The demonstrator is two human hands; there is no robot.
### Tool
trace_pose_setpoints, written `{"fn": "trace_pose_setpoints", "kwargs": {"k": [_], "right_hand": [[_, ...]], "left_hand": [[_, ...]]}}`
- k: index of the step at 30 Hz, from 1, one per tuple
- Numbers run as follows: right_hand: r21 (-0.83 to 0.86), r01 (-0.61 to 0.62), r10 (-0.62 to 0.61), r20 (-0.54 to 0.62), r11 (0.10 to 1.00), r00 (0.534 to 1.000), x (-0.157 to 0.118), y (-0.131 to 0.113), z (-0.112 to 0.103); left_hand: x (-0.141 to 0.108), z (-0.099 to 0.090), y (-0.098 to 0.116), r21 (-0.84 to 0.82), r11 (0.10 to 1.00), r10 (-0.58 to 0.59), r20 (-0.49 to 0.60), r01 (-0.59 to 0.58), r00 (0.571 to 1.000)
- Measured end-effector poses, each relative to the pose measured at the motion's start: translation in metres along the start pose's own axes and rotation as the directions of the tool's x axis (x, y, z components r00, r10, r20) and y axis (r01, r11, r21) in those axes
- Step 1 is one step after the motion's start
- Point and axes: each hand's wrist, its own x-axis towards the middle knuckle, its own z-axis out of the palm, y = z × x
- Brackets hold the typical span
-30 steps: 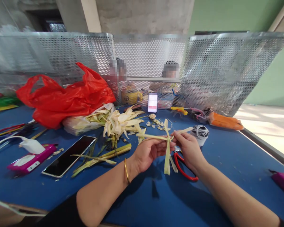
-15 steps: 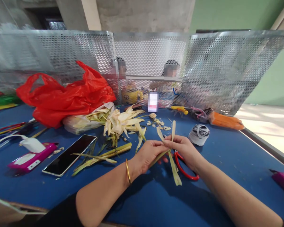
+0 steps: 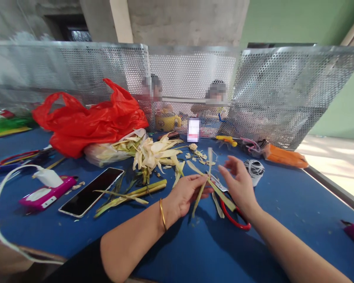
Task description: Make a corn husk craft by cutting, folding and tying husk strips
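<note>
My left hand (image 3: 188, 193), with a gold bangle (image 3: 163, 214) at the wrist, pinches several crossed corn husk strips (image 3: 222, 195) where they meet. Their loose ends fan out upward and downward from the fingertips. Just to the right, my right hand (image 3: 238, 182) is raised with fingers apart and holds nothing. Scissors with red handles (image 3: 238, 226) lie on the table below it, the blades partly behind the strips. Beyond the right hand stands a ball of white and dark string (image 3: 254, 172), partly covered by the hand. A bunch of pale husks (image 3: 155, 151) lies ahead on the left.
On the blue table (image 3: 177, 251) are a phone (image 3: 91, 191), a magenta power strip (image 3: 47, 192) with a white plug and cable, and green stalks (image 3: 135, 194). A red plastic bag (image 3: 91, 122) stands behind. Past the perforated metal screen (image 3: 191, 70), two people sit. An orange packet (image 3: 286, 156) lies right.
My right hand has let go of the husk strips and moved right, its fingers opening. The strips have turned in my left hand, which still pinches them. The view has shifted slightly.
</note>
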Motion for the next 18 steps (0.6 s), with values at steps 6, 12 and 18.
{"fn": "trace_pose_setpoints", "kwargs": {"k": [6, 12, 18], "right_hand": [[-0.333, 0.384, -0.287, 0.305, 0.861, 0.908, -0.021, -0.015, -0.001], [-0.411, 0.421, -0.199, 0.483, 0.809, 0.853, -0.034, -0.005, 0.016], [-0.317, 0.424, -0.237, 0.487, 0.848, 0.84, -0.036, -0.004, 0.019]], "left_hand": [[0.006, -0.003, 0.004, -0.221, 0.967, 0.123, -0.033, -0.127, 0.992], [0.003, 0.003, -0.004, -0.203, 0.968, 0.134, -0.069, -0.146, 0.989], [0.004, 0.004, -0.003, -0.133, 0.957, 0.235, -0.164, -0.257, 0.958]]}}
